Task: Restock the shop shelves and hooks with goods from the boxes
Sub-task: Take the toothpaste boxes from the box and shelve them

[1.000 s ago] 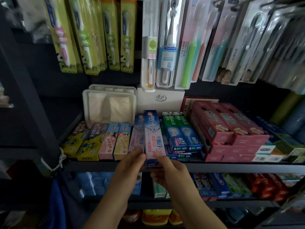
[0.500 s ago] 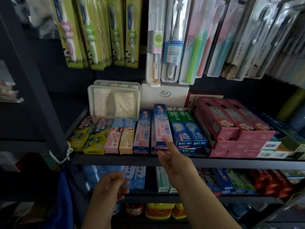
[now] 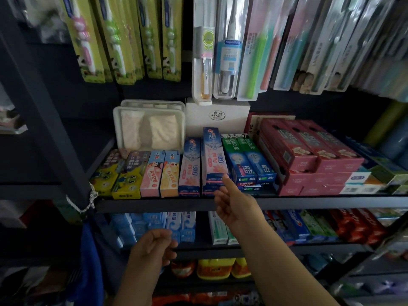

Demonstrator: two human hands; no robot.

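Note:
A blue and pink Crest toothpaste box (image 3: 213,157) lies on top of a stack on the dark shelf (image 3: 154,204), beside another Crest box (image 3: 191,166). My right hand (image 3: 234,204) reaches up to it, its forefinger touching the box's front end, the other fingers loosely bent. My left hand (image 3: 152,246) hangs lower, in front of the shelf below, with loosely curled fingers and nothing in it.
Green Darlie boxes (image 3: 245,160) and red boxes (image 3: 309,155) lie to the right, children's toothpaste boxes (image 3: 136,175) to the left. Toothbrush packs (image 3: 123,38) hang on hooks above. A white tray (image 3: 150,127) and a white box (image 3: 218,115) stand behind. More toothpaste (image 3: 181,226) fills the lower shelf.
Both hands let go of the Crest box after setting it on the stack. My left hand dropped down below the shelf. My right hand stays at the box's front end.

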